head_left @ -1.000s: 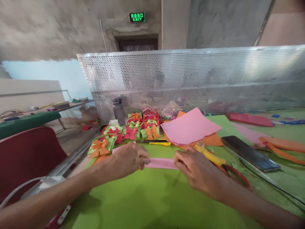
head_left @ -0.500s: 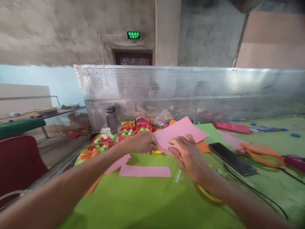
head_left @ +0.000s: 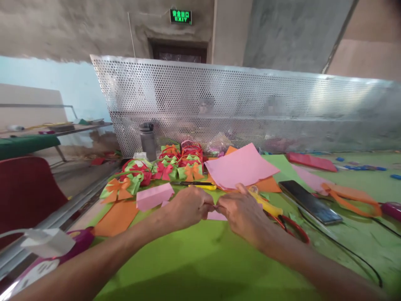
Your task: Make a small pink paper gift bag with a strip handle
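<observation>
Left hand, right hand pinching fingers closed, hold unclear. Bowed pieces standing, seemingly finished; pink strip lying flat, apparently unworked.

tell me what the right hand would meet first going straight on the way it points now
Most likely the left hand: it faces the right hand almost fingertip to fingertip, with pink paper showing just below. Whether the hands touch is unclear.

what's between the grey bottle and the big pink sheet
In the head view, red and green bow-trimmed pieces lie between the bottle and the pink sheet.
</observation>
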Motion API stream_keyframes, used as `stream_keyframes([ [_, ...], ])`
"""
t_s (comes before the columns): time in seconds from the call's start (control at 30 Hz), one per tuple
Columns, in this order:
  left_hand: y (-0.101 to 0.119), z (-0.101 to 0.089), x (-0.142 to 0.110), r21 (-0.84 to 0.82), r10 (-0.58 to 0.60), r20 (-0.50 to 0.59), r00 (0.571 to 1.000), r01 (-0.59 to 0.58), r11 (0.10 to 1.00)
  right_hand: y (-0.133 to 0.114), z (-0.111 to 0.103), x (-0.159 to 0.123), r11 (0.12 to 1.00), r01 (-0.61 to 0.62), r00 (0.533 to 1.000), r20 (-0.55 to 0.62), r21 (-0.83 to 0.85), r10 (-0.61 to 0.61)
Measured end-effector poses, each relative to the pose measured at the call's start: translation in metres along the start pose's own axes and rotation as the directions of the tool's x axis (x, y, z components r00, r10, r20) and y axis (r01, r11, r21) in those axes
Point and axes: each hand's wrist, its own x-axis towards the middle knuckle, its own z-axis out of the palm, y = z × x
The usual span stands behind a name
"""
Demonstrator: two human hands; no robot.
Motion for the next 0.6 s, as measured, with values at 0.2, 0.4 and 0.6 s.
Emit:
stream_keyframes([
  [0.2, -0.024, -0.015, -0.007, -0.042, -0.077, 0.012, 0.997, 0.078, 0.996, 0.011, -0.008, 0.010, 0.997, -0.043, 0.999, 0.017, -0.069, 0.044],
  [0.4, -0.040, -0.025, 0.001, -0.081, -0.066, 0.009, 0.998, 0.067, 0.994, 0.022, -0.011, 0.018, 0.996, -0.068, 0.998, 0.011, -0.059, 0.069],
  [0.6, -0.054, -0.038, -0.001, -0.061, -0.070, -0.016, 0.997, 0.069, 0.996, 0.033, -0.015, 0.022, 0.993, -0.090, 0.996, 0.016, -0.081, 0.092],
])
